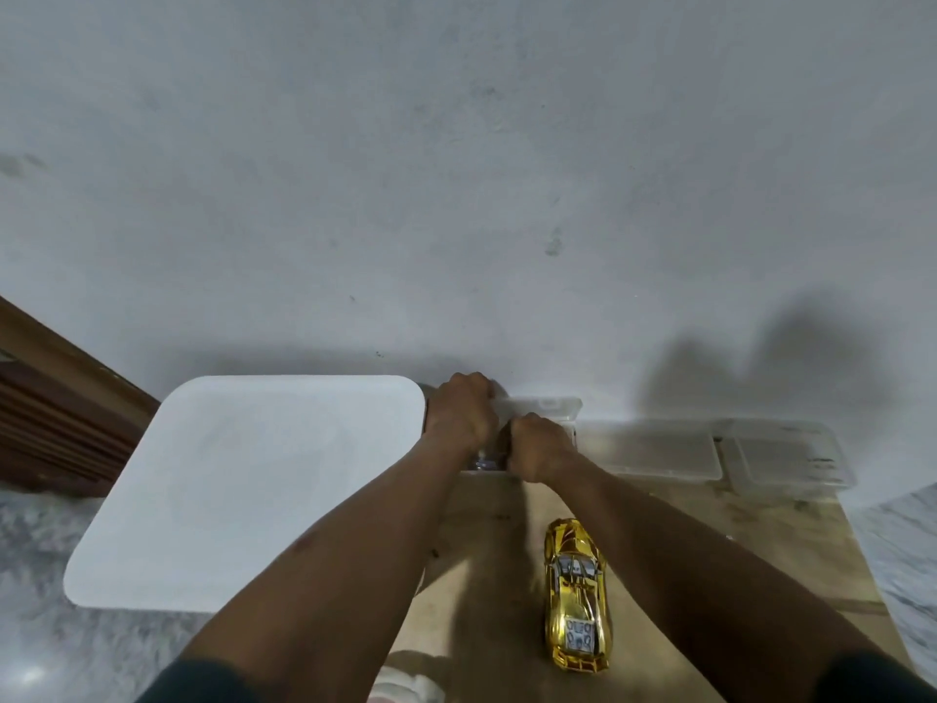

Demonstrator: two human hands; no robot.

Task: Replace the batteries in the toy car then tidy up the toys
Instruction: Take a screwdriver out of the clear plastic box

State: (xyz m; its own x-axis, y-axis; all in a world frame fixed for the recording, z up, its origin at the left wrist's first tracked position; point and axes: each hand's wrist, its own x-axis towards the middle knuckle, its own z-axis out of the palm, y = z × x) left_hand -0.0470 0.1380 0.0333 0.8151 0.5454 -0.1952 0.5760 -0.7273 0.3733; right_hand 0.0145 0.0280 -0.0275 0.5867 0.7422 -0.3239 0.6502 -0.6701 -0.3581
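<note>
A shiny gold toy car (577,596) lies on the wooden table (684,540), its nose pointing away from me, near the front. At the far edge, against the wall, stands a small clear plastic box (550,409). My left hand (462,416) curls over the box's left end. Closed in a fist, my right hand (538,448) holds its near side. A small dark, shiny item (485,464) shows just below the hands; I cannot tell what it is. The box's contents are hidden.
A large white square top with rounded corners (243,489) stands left of the table. Two more clear lidded boxes (654,451) (788,456) line the table's back right. The grey wall (456,195) rises right behind. Brown wooden furniture (50,413) is at far left.
</note>
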